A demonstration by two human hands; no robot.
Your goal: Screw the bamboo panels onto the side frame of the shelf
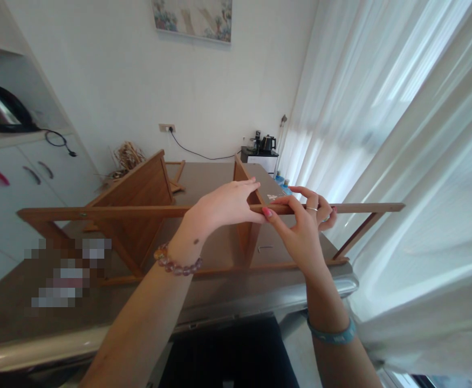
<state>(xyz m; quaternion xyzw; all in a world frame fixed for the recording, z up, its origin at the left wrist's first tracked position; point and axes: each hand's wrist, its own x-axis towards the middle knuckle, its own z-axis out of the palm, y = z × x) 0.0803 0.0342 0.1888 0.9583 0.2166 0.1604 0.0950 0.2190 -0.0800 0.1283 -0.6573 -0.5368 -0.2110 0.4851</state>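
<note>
A wooden shelf frame (365, 208) lies on its side on the table, its long upper rail running across my view. My left hand (225, 202) grips that rail at the middle, thumb in front and fingers over the top beside an upright shelf board (241, 171). My right hand (302, 223) is closed in a pinch against the rail just right of it, thumb and index finger together. Anything small between those fingertips is hidden. A wider slatted wooden panel (138, 186) joins the frame on the left. Below the rail, an L-shaped hex key (265, 248) lies on the tabletop.
The brown table (207, 180) has a shiny rounded front edge. Another wooden piece (177, 186) and a small clear packet (276, 197) lie farther back. A black coffee maker (268, 143) stands beyond, white curtains (381, 134) hang right, and a kettle (5, 108) sits left.
</note>
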